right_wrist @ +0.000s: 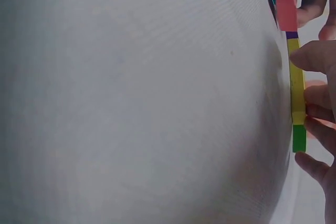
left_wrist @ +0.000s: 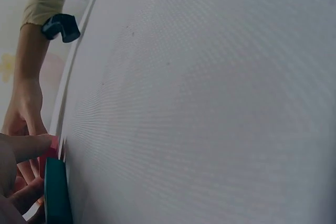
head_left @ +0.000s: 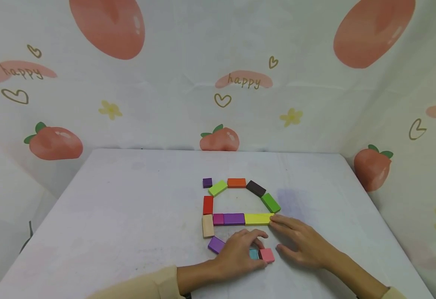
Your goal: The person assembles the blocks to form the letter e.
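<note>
My left hand pinches a pink block between thumb and finger, low over the table beside a teal block. That hand partly covers the teal block and a purple block. Fingertips of my right hand touch the right end of a long yellow block, the fingers extended and nothing gripped. In the right wrist view the pink block is under the left thumb, with the yellow block further along. The left wrist view catches only part of the left hand, near the teal block.
Left of the yellow block lie a violet block and a magenta block. Around them sit wooden, red, lime, orange, black and green blocks. A dark purple block lies at the upper left.
</note>
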The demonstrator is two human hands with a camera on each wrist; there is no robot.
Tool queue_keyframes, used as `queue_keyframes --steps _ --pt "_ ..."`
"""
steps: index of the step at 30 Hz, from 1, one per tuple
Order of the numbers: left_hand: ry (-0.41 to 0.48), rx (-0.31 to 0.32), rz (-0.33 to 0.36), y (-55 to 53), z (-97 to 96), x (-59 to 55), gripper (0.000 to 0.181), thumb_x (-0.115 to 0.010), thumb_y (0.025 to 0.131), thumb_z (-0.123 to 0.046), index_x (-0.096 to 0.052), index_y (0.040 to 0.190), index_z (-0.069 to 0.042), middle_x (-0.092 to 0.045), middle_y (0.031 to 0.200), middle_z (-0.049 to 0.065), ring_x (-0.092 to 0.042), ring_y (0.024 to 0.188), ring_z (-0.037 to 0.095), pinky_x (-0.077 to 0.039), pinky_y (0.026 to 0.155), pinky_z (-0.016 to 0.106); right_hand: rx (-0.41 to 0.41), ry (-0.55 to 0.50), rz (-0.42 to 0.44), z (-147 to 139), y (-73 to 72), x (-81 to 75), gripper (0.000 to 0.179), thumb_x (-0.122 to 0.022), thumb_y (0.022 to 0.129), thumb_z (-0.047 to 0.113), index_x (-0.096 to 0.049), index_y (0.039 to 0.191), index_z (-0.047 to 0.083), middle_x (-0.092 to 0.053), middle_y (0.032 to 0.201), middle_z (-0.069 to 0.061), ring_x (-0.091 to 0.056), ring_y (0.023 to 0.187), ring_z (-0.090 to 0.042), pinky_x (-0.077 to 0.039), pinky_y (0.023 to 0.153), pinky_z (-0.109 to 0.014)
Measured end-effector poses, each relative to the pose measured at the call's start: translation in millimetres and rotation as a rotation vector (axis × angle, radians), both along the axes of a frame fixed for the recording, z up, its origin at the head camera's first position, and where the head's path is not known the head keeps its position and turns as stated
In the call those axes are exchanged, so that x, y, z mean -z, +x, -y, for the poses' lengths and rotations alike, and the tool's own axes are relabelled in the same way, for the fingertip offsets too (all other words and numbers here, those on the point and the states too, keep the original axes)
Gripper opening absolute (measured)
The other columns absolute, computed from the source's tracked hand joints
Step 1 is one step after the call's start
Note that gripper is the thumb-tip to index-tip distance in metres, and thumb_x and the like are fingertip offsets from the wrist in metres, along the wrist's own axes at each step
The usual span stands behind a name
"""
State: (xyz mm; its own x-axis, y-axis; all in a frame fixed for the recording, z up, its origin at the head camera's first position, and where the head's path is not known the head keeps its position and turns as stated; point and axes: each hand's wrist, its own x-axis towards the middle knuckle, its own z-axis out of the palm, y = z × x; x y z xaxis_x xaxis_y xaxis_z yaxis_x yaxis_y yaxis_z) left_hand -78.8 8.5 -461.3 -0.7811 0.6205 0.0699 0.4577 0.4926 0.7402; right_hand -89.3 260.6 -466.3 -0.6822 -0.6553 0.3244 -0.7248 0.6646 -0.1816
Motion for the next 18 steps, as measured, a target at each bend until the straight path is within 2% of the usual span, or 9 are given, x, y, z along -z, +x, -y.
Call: queue_keyframes --steps 11,18 --pt "-0.041 0.041 -0.051 -1.1 -0.2 3.5 0.051 -0.082 0.083 -0.024 -0.06 0.129 -0.02 -0.066 0.098 -0.021 -0.053 0.095 -0.004 -0.047 0.088 0.022 -0.01 -0.015 -0.007 -0.1 -0.6 0.9 0.06 -0.082 0.078 0.029 -0.064 0.133 0.01 -0.058 0.14 -0.003 -0.058 0.125 -0.022 -0.055 0.089 -0.048" --pt "-0.059 0.057 -0.028 -1.2 0.6 3.8 0.054 -0.082 0.082 -0.02 -0.06 0.131 -0.021 -0.064 0.099 -0.021 -0.052 0.098 -0.003 -0.046 0.086 0.022 -0.008 -0.016 -0.007 -0.3 -0.9 1.4 0.06 -0.082 0.078 0.028 -0.064 0.133 0.01 -0.058 0.139 -0.003 -0.058 0.124 -0.022 -0.056 0.089 -0.048"
